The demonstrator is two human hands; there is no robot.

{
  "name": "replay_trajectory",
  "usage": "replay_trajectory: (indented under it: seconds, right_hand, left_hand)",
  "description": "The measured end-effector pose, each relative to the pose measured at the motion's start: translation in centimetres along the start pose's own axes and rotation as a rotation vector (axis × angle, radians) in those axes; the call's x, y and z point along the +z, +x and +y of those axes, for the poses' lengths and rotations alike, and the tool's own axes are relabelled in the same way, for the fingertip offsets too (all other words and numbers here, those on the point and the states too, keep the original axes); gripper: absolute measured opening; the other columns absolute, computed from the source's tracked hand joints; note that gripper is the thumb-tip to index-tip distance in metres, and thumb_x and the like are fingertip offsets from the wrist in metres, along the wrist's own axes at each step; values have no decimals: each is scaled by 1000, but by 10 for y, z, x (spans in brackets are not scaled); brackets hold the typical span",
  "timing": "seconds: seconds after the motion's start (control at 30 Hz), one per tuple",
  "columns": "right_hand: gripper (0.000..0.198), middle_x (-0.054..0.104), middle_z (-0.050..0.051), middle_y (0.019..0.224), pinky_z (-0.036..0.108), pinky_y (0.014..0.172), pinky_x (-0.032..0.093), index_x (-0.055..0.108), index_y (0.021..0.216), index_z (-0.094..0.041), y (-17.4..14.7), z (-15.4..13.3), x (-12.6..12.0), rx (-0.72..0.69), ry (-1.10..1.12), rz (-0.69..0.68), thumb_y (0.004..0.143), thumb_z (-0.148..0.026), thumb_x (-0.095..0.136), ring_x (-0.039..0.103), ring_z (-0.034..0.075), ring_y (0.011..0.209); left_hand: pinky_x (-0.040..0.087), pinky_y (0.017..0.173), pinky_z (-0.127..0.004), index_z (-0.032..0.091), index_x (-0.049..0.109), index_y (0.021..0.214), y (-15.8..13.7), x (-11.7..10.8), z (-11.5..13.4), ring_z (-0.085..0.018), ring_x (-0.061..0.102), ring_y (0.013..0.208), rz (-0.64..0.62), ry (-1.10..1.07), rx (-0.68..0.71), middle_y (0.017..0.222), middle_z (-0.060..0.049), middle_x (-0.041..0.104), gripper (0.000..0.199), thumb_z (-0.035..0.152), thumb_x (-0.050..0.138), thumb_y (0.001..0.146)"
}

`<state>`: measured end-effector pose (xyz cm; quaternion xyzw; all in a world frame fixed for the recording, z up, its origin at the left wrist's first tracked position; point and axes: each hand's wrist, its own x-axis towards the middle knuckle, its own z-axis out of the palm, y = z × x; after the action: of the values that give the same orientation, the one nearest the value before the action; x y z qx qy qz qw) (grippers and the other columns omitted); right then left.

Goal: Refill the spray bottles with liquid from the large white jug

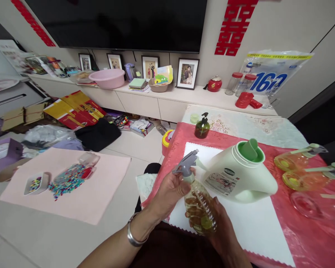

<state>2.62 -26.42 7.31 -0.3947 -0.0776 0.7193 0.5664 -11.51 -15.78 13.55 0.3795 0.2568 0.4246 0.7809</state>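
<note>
A: We see the left hand (169,191) wrapped round the neck of the spray bottle (199,206), fingers closed just under its grey trigger head (185,165). The right hand (222,229) grips the bottle's body from below, fingers closed on it.

B: Room to move? Just beyond our fingertips lies the green detergent jug (240,173) on its side, nearly touching the bottle. Right of the right-hand fingers, two more spray bottles (298,158) lie near the table's edge. Left of the left-hand fingers, the red tablecloth (309,230) ends and open floor begins.

A: Any writing? The jug's label (222,180) is too small for us to read. Far beyond the fingers, a plastic bag (270,76) shows large digits, perhaps "160".
</note>
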Motion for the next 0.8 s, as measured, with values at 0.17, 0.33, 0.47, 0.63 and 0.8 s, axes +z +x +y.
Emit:
replay_trajectory:
  seconds: [0.17, 0.33, 0.47, 0.63, 0.8]
  right_hand:
    - [69, 67, 13, 98, 29, 65, 53, 70, 110, -17, 7, 2, 2, -8, -27, -70, 75, -74, 83, 65, 23, 78]
    - [56, 67, 10, 106, 28, 76, 54, 71, 113, -18, 14, 1, 15, -95, -23, -132, 81, -62, 84, 64, 19, 85]
    - [66, 54, 11, 141, 38, 106, 49, 66, 135, -23, 18, 7, 29, -265, -10, -165, 83, -59, 85, 57, 28, 123]
    - [68, 38, 4, 157, 39, 120, 39, 56, 148, -31, 20, 13, 24, -339, -237, -94, 93, -68, 70, 37, 27, 146]
    - [74, 41, 7, 154, 37, 114, 45, 57, 148, -29, -2, 3, -14, -461, -648, -73, 88, -68, 76, 41, 30, 143]
  left_hand:
    - [47, 84, -30, 20, 81, 102, -3, -8, 5, -20, 65, 90, 51, 39, -22, 94, -6, 74, 39, 35, 95, 68]
    - [50, 87, -32, 21, 70, 117, -6, -11, 6, -22, 66, 97, 65, 65, 23, 107, -8, 72, 57, 43, 94, 70]
    - [49, 98, -40, 26, 50, 136, -18, -17, -4, -27, 65, 113, -89, 152, -85, 121, -10, 66, 80, 53, 90, 72]
    - [50, 97, -43, 31, 33, 144, -20, -25, 6, -25, 68, 107, -170, 226, -246, 116, -6, 66, 85, 43, 87, 79]
    - [54, 89, -38, 24, 47, 119, 33, -23, 43, -23, 69, 98, 15, 528, -101, 104, -3, 66, 64, 33, 87, 71]
